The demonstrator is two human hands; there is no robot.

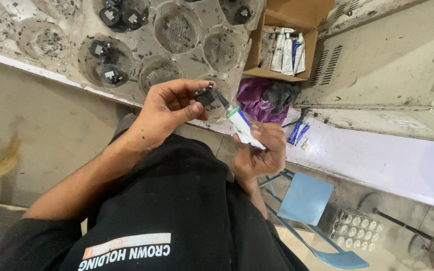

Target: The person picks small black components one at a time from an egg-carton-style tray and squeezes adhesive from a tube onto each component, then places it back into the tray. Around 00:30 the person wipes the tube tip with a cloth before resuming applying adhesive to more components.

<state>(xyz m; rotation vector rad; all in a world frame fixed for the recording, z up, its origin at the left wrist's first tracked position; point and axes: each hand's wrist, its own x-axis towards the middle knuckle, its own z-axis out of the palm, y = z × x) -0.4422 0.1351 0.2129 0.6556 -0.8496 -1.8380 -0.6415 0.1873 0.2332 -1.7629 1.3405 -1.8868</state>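
Note:
My left hand pinches a small black part with metal pins between thumb and fingers, raised in front of my chest. My right hand grips a white tube with a green band. The tube's dark nozzle points up and left, and its tip touches the black part. Both hands are over the near edge of the white workbench.
A stained clear plastic tray with round wells holds several similar black parts. A cardboard box of tubes stands behind a purple cloth. A blue stool and a tray of small round pieces are lower right.

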